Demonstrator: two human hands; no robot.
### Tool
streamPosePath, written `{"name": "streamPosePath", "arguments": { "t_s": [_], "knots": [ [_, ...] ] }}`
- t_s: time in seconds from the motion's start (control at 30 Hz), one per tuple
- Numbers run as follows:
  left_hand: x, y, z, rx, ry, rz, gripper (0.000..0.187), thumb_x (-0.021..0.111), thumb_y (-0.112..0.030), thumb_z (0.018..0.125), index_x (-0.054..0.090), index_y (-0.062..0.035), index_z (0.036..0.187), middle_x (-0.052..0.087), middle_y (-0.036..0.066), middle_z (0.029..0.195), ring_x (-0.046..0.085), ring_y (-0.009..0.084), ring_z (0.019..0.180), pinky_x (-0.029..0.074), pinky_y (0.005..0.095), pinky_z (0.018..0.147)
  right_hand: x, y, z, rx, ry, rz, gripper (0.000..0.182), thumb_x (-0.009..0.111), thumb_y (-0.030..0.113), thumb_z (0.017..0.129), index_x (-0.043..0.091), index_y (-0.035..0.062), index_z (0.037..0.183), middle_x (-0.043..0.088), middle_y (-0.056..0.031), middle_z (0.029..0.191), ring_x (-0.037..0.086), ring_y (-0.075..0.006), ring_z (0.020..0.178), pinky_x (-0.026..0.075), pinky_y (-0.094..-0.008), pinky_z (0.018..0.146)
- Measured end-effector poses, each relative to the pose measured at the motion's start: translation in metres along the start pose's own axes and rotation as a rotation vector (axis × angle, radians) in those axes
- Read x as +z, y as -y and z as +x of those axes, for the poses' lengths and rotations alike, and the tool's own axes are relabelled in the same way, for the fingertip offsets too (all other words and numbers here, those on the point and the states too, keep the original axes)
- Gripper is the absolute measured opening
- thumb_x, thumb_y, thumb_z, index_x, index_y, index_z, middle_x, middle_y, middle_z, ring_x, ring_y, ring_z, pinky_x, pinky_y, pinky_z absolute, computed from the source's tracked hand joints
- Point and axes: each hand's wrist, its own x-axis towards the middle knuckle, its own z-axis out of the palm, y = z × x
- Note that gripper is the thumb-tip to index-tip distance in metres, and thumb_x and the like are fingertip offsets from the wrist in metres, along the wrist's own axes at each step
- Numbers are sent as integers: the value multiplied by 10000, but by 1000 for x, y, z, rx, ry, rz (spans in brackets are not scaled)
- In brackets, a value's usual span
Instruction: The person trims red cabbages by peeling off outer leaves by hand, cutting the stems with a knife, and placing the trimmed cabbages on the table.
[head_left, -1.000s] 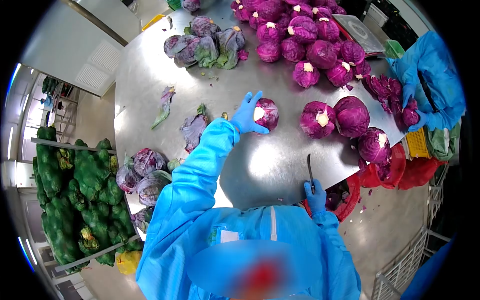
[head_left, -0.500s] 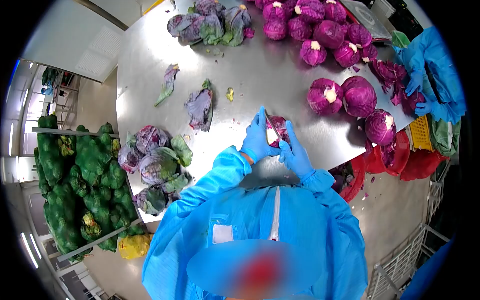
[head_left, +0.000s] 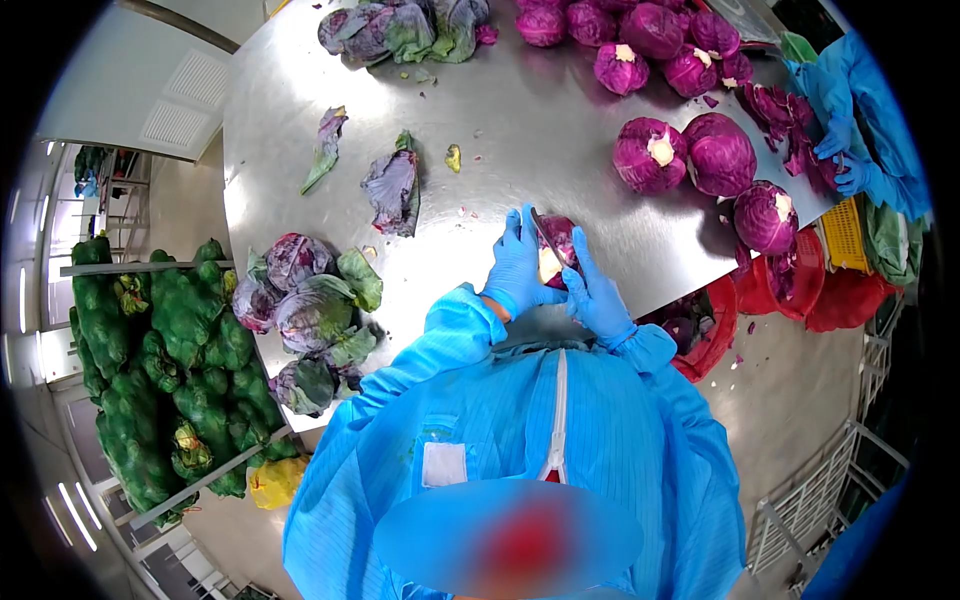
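- Steel is filling most of my view: a wide shiny surface [head_left: 520, 130] is carrying red cabbages and loose leaves, with pale floor showing on both sides.
- I am watching the left hand [head_left: 520, 268], gloved in blue, wrapping its grip around a small red cabbage [head_left: 560, 245] just above the near edge of the surface, close to the chest.
- I am seeing the right hand [head_left: 597, 295], also in a blue glove, closing its grip on a knife [head_left: 545, 235]; the blade is lying against the cabbage near its pale cut stem.
- Both hands are pressing on the cabbage from opposite sides, so it is sitting between them.
- Further out to the right, two larger trimmed cabbages [head_left: 688, 155] are touching each other, and one more cabbage [head_left: 765, 217] is lying near the right edge.
- A heap of trimmed heads [head_left: 640, 40] is piling up at the far end.
- To the left, untrimmed cabbages [head_left: 305, 300] with green outer leaves are clustering by the near left edge, and a torn leaf [head_left: 393, 190] is lying well apart from them.
- Green net sacks [head_left: 160, 370] are stacking up on a rack beside the surface on the left.
- Red tubs [head_left: 790, 290] are standing on the floor at the right.
- Another person's gloved hands [head_left: 845, 160] are handling purple leaves at the far right corner.
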Motion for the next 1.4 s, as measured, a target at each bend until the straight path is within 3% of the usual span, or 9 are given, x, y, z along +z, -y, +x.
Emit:
{"name": "streamPosePath", "arguments": {
  "t_s": [0.33, 0.53, 0.63, 0.83, 0.93, 1.13, 1.23, 1.33, 1.4],
  "knots": [
    [11, 8, 1, 30, -40, -7, 1454, 919, -412, 453, 14, 8, 1512, 187, 331, 1480, 323, 509, 1278, 344, 521, 1070, 14, -12, 14, -9, -128, -228, 657, 464, 409, 988, 151, 241, 1540, 647, -272, 1027, 669, -417, 741, 523, -498, 695],
    [4, 7, 6, 46, 4, -28, 1456, 920, -425, 444, 31, 28, 1504, 191, 329, 1479, 316, 504, 1280, 352, 513, 1069, -1, -11, 15, 23, -68, -436, 640, 447, 414, 994, 158, 243, 1539, 653, -267, 890, 641, -454, 749, 498, -523, 681],
    [1, -2, 3, 11, 10, -18, 1469, 923, -430, 439, 24, 30, 1505, 188, 331, 1481, 307, 505, 1288, 341, 513, 1077, -13, -25, 21, -144, -81, -400, 599, 441, 448, 994, 254, 235, 1522, 641, -249, 794, 654, -405, 695, 507, -488, 656],
    [9, 12, 0, 92, -65, -53, 1476, 921, -426, 447, 1, 23, 1511, 186, 333, 1484, 288, 509, 1303, 313, 527, 1087, -14, -12, 16, -77, -47, 40, 543, 529, 451, 969, 426, 231, 1455, 654, -169, 781, 617, -202, 580, 523, -366, 622],
    [10, 14, -1, 74, -61, -69, 1474, 920, -410, 451, -8, 14, 1515, 182, 333, 1485, 282, 510, 1308, 310, 529, 1089, -8, -18, 18, -188, -155, -118, 547, 555, 419, 967, 425, 211, 1456, 656, -119, 794, 596, -155, 569, 522, -329, 614],
    [10, 16, -4, 99, -118, -169, 1400, 900, -459, 468, 86, -3, 1513, 229, 320, 1478, 267, 500, 1347, 270, 533, 1116, -6, -20, 21, -188, -136, 162, 486, 528, 372, 994, 467, 178, 1436, 616, -12, 726, 542, -89, 523, 497, -275, 537],
    [9, 15, -9, 119, -85, -158, 1386, 909, -424, 473, 94, -17, 1517, 226, 290, 1500, 249, 479, 1374, 263, 521, 1127, -16, -33, 26, 31, -249, 432, 437, 507, 324, 1013, 484, 184, 1426, 546, 18, 632, 465, -60, 470, 430, -246, 449],
    [13, 27, -15, 205, -158, -204, 1372, 916, -384, 479, 101, -25, 1521, 229, 258, 1517, 228, 452, 1400, 250, 508, 1141, -48, -35, 31, 11, -340, 453, 424, 499, 306, 1019, 486, 182, 1424, 479, 32, 564, 408, -54, 432, 370, -238, 401],
    [11, 35, -18, 267, -173, -254, 1353, 919, -372, 487, 116, -26, 1521, 225, 238, 1529, 200, 431, 1422, 226, 487, 1163, -58, -38, 22, 20, -323, 362, 439, 514, 314, 1010, 489, 161, 1420, 537, 4, 660, 444, -63, 477, 401, -237, 440]
  ]
}}
